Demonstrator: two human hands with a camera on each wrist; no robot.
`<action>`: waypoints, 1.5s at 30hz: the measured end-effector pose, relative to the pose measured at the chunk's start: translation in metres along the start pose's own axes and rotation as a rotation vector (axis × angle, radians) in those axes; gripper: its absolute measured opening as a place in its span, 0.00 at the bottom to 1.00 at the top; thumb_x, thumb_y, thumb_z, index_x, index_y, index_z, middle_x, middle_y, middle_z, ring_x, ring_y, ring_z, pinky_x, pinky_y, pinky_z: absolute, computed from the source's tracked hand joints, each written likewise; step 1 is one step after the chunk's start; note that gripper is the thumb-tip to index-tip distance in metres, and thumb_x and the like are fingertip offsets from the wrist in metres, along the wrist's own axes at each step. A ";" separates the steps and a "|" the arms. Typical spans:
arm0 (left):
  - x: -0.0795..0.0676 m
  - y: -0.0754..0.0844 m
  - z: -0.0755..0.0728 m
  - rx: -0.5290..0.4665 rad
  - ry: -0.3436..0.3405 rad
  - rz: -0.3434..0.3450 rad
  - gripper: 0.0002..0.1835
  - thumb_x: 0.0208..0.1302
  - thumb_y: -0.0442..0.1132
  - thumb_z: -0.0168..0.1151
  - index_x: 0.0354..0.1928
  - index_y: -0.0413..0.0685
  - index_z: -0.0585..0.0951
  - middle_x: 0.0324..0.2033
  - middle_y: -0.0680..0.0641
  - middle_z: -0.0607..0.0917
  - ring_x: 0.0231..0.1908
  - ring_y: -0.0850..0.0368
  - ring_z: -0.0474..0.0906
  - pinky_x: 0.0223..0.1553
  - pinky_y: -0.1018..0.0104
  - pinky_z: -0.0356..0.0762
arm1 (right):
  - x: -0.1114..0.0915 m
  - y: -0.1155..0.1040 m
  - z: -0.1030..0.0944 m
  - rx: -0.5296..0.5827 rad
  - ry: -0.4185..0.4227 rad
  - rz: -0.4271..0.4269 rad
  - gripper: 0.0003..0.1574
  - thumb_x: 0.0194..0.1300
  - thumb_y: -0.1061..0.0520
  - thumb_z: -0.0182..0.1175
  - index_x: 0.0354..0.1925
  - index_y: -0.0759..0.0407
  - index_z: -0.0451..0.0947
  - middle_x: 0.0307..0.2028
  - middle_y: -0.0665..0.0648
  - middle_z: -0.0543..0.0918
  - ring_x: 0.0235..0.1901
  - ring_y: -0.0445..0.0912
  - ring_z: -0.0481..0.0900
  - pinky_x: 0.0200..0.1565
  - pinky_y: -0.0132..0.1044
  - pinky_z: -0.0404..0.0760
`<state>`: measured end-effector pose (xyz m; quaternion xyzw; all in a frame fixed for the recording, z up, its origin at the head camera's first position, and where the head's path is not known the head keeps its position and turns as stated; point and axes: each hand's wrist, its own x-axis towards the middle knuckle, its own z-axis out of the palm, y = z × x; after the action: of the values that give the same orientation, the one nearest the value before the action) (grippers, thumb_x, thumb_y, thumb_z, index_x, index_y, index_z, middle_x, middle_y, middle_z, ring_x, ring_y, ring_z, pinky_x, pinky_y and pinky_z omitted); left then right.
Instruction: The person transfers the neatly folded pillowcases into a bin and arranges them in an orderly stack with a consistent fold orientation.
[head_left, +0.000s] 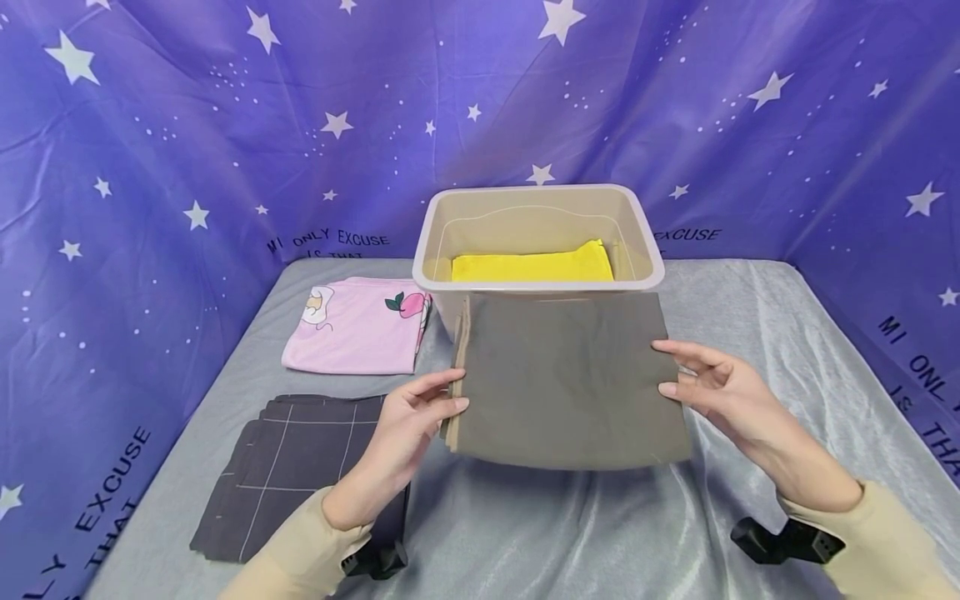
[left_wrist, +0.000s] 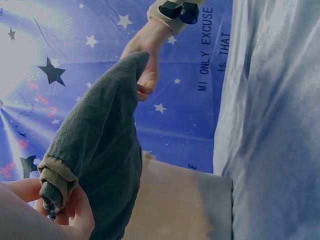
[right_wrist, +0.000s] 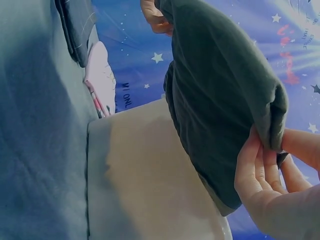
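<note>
A folded grey-green cloth (head_left: 562, 383) with tan edging along its left side is held up in front of a beige plastic bin (head_left: 536, 286). My left hand (head_left: 408, 425) pinches its left edge between thumb and fingers. On the opposite edge my right hand (head_left: 723, 396) grips it the same way. Both wrist views show the cloth (left_wrist: 105, 135) raised off the table, its layers (right_wrist: 270, 125) between the fingers. Inside the bin lies a folded yellow cloth (head_left: 532, 267). The bin's front wall is mostly hidden behind the grey-green cloth.
Left of the bin lies a folded pink cloth (head_left: 360, 333) with a peach print. Nearer, a dark checked folded cloth (head_left: 292, 467) lies partly under my left forearm. A grey velvety cover (head_left: 570, 533) drapes the table, and a purple star-patterned curtain (head_left: 480, 150) hangs behind.
</note>
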<state>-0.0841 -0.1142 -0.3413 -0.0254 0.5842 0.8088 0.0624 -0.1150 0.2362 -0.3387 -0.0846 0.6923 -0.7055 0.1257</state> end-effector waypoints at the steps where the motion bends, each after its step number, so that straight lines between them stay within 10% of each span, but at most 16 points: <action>1: 0.000 0.002 0.000 0.002 -0.001 0.000 0.21 0.49 0.21 0.57 0.34 0.58 0.83 0.40 0.54 0.79 0.38 0.62 0.67 0.38 0.75 0.73 | 0.000 -0.001 0.000 0.006 -0.003 -0.004 0.31 0.58 0.71 0.56 0.56 0.46 0.74 0.61 0.44 0.61 0.60 0.32 0.57 0.48 0.17 0.67; 25: 0.001 0.041 0.005 0.043 -0.004 0.050 0.22 0.52 0.21 0.55 0.32 0.61 0.84 0.33 0.58 0.79 0.35 0.65 0.67 0.36 0.76 0.70 | 0.010 -0.040 0.005 0.054 0.006 -0.004 0.32 0.58 0.71 0.56 0.59 0.49 0.71 0.65 0.49 0.57 0.61 0.34 0.56 0.47 0.20 0.71; 32: 0.008 0.051 0.011 0.035 -0.017 0.090 0.22 0.53 0.21 0.55 0.33 0.61 0.84 0.32 0.58 0.80 0.36 0.64 0.69 0.39 0.75 0.72 | 0.015 -0.051 0.005 0.162 -0.019 -0.088 0.31 0.56 0.76 0.54 0.54 0.51 0.76 0.55 0.46 0.68 0.43 0.32 0.70 0.41 0.23 0.75; 45: 0.027 0.066 0.019 0.036 -0.029 0.102 0.20 0.54 0.23 0.56 0.33 0.60 0.84 0.32 0.57 0.78 0.36 0.63 0.69 0.39 0.74 0.70 | 0.031 -0.064 0.000 0.179 0.012 -0.060 0.30 0.58 0.75 0.53 0.51 0.47 0.78 0.52 0.45 0.70 0.43 0.35 0.69 0.38 0.25 0.73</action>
<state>-0.1188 -0.1147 -0.2767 0.0174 0.5984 0.8005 0.0299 -0.1485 0.2272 -0.2760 -0.0895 0.6246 -0.7684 0.1073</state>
